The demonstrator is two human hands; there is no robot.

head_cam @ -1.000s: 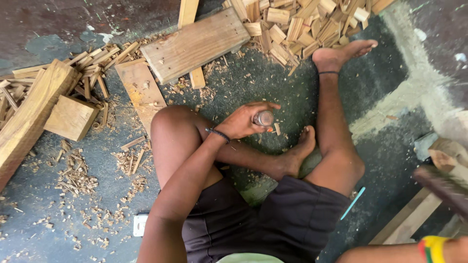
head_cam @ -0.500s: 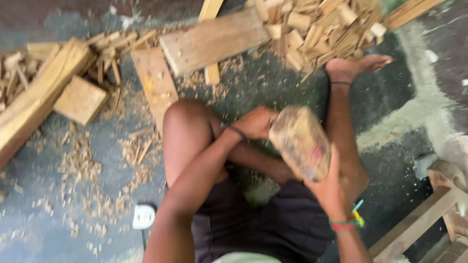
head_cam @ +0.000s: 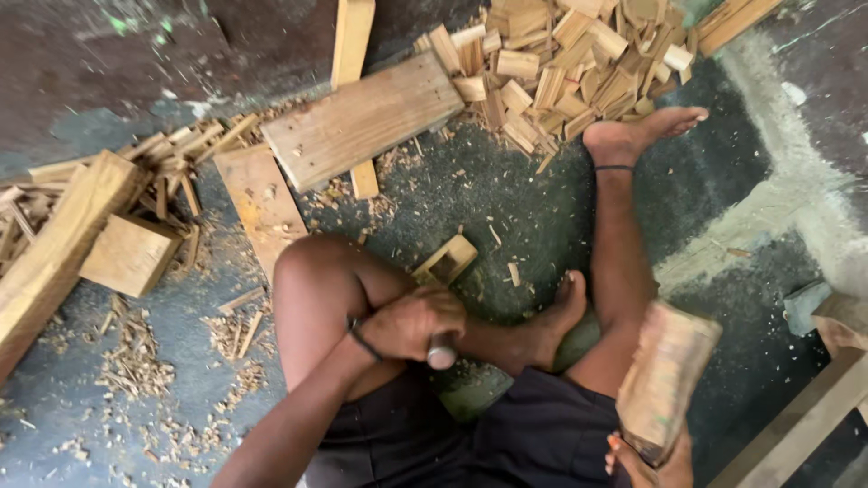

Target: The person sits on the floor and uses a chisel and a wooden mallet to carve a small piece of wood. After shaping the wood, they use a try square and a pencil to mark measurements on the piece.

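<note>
I sit on the floor with my legs folded. My left hand is closed round a chisel handle, whose round grey end shows below my fingers. Its blade is hidden and points toward a small notched wooden block lying on the floor just beyond my knee. My right hand, at the bottom edge, grips a chunky wooden mallet held up beside my right thigh, apart from the chisel.
A wide plank lies ahead on narrower boards. A heap of cut wooden pieces sits at the top right by my foot. A thick beam and a square block lie left among shavings. Timber lies at right.
The mallet came in from the right and was up over my left hand half a second ago; now it is drawn back to the lower right. My left hand has stayed on the chisel.
</note>
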